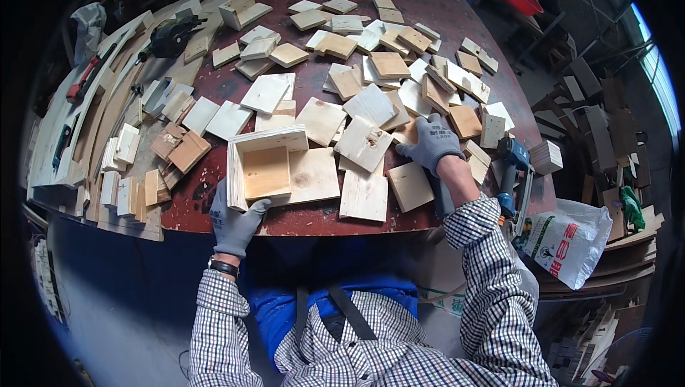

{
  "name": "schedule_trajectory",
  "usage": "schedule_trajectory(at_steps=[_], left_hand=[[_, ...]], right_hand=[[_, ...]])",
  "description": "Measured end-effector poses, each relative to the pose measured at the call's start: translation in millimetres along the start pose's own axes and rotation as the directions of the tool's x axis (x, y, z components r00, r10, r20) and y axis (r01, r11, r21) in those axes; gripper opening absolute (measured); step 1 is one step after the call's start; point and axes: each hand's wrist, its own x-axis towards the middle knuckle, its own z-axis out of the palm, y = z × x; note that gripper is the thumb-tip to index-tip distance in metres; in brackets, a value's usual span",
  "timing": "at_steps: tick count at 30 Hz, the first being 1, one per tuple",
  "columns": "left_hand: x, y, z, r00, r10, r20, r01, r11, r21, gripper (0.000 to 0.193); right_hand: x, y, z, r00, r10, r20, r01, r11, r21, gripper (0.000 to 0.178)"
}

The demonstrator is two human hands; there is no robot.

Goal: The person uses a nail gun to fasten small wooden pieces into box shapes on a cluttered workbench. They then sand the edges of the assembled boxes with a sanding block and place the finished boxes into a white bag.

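At the near edge of the table, my left hand (239,225) wears a grey glove and is closed on the lower left corner of a small wooden box frame (234,166). The frame has joined sides, an inner panel and an open side. My right hand (434,144), also gloved, lies over the pile with its thumb apart from its bent fingers. Beside the thumb is a tan wood block (407,132); I see no firm grip on it. A square board (410,187) lies just below that hand, and a knotty board (364,143) lies to its left.
Loose wood squares cover much of the dark red table (314,225). A blue nail gun (512,166) stands at the right edge, near a white plastic sack (567,240). Long planks (107,112), a black power tool (171,37) and stacked blocks (130,196) occupy the left side.
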Motion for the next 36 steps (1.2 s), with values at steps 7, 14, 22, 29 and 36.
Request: schedule_trajectory(at_steps=[7, 14, 22, 29, 36], left_hand=[[3.7, 7.9, 2.6, 0.996, -0.032, 0.081, 0.034, 0.999, -0.022, 0.095], [3.4, 14.7, -8.6, 0.999, 0.023, 0.045, -0.024, 0.999, 0.027, 0.088], [10.6, 26.3, -9.8, 0.998, -0.003, 0.061, 0.001, 1.0, 0.019, 0.073], [6.3, 11.5, -1.9, 0.999, -0.011, 0.043, 0.011, 1.0, 0.003, 0.08], [7.0, 23.6, -3.8, 1.0, -0.015, 0.026, 0.014, 0.999, 0.033, 0.077]], right_hand=[[-51.0, 46.0, -43.3, 0.987, -0.097, -0.131, 0.147, 0.88, 0.452, 0.046], [-135.0, -83.9, -39.5, 0.671, -0.475, -0.569, 0.737, 0.515, 0.439, 0.047], [-95.5, -218.3, 77.9, 0.506, -0.456, -0.732, 0.726, 0.683, 0.076, 0.059], [-95.5, -159.8, 54.4, 0.747, -0.304, -0.591, 0.663, 0.269, 0.698, 0.071], [-99.5, -161.3, 57.8, 0.811, -0.226, -0.54, 0.585, 0.331, 0.741, 0.06]])
